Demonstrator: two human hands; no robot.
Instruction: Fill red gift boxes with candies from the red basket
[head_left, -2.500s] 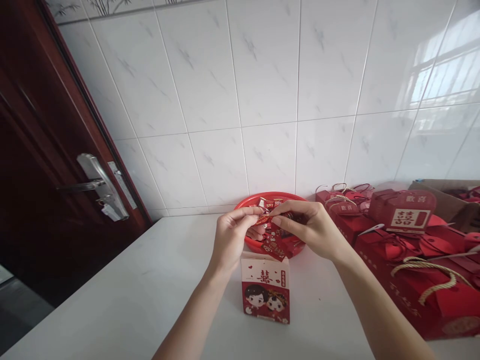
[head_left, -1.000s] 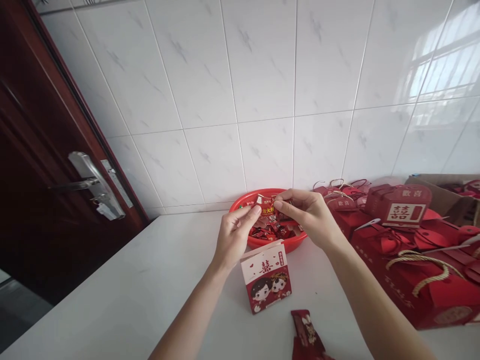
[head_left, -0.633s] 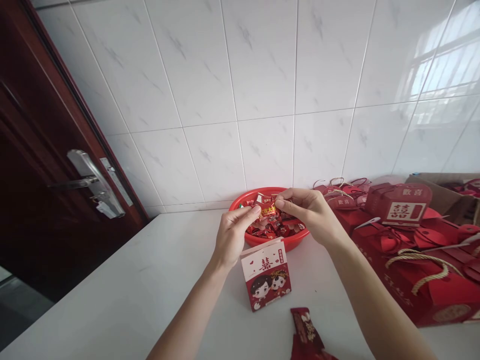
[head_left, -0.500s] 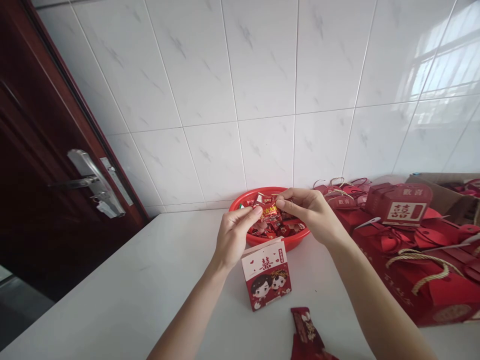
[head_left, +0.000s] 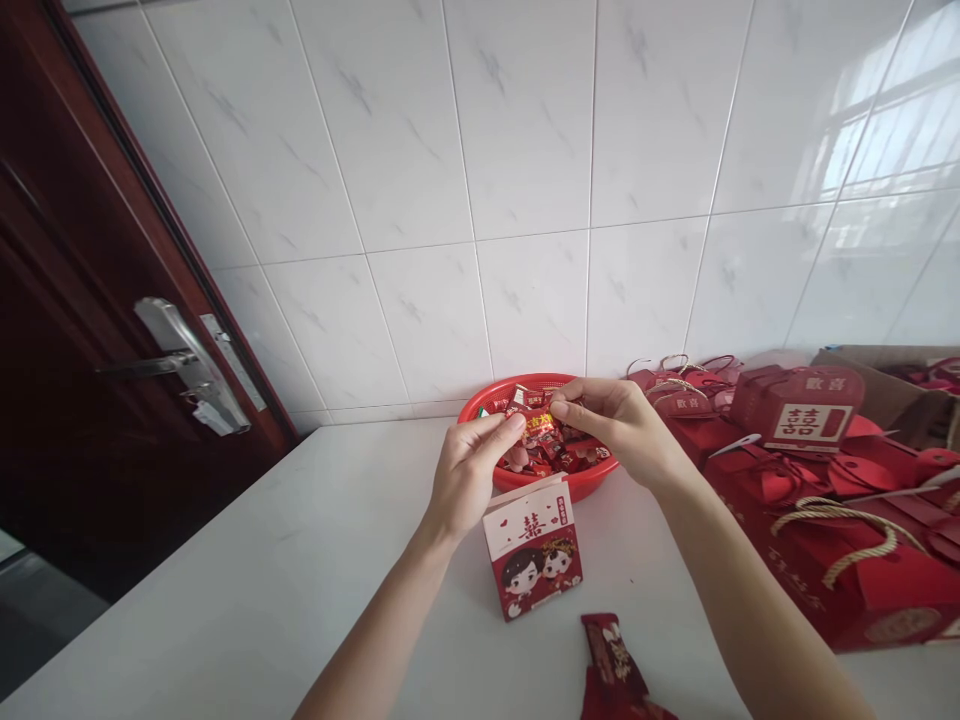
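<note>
Between my two hands is a red wrapped candy (head_left: 538, 424) with yellow lettering, pinched at both ends. My left hand (head_left: 469, 470) grips its left end between thumb and finger, and my right hand (head_left: 619, 420) pinches the right end. Just beneath is a red plastic basket (head_left: 592, 487) full of red-wrapped candies (head_left: 551, 460). In front of the basket stands a small white and red paper box (head_left: 532, 550) with two cartoon figures on it; neither hand touches it.
A dark red wrapped packet (head_left: 616, 665) lies at the table's front. Red gift boxes (head_left: 806, 560) with rope handles crowd the right side, a cardboard box (head_left: 862, 385) behind them. A tiled wall (head_left: 525, 300) backs the white table (head_left: 300, 560); a dark wooden door (head_left: 67, 330) is left.
Both hands stay almost where they were, the candy still between them. Its wrapper looks slightly narrower between the fingers now.
</note>
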